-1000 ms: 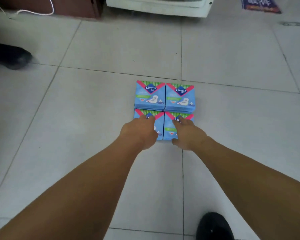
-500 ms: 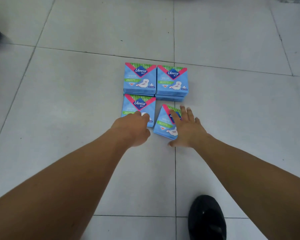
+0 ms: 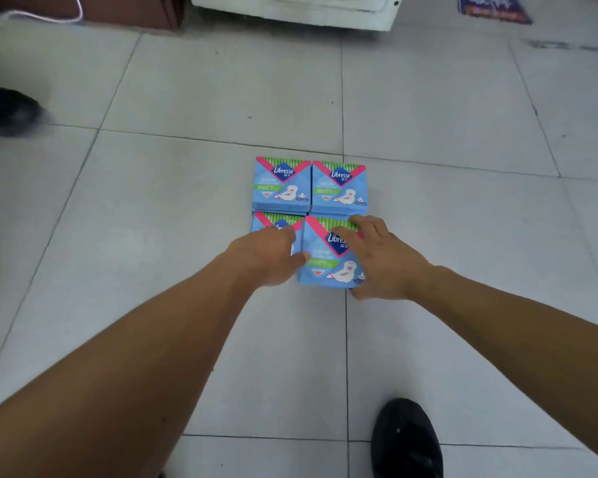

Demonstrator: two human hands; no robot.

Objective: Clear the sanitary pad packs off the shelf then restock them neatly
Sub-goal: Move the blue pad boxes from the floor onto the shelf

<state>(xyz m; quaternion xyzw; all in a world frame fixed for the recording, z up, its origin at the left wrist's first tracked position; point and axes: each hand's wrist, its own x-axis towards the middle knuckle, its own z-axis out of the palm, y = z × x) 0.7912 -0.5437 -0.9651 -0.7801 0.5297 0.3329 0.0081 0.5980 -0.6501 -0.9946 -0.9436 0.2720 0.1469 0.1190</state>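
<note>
Four blue Libresse pad packs lie in a two-by-two block on the tiled floor. The far-left pack and far-right pack lie flat, each seemingly on top of another pack. My right hand grips the near-right pack, fingers over its top edge and thumb at its lower right corner; the pack looks raised toward me. My left hand covers most of the near-left pack, fingers curled over it and thumb against the neighbouring pack's side.
My black shoe stands near the bottom right. Another dark shoe is at the left edge. A white unit's base, brown furniture with a white cable, and a blue packet line the top.
Half a second ago the near-right pack lay turned askew under my flat right hand. Now it is squared with the others and my right hand grips it. My left hand stays on the near-left pack.
</note>
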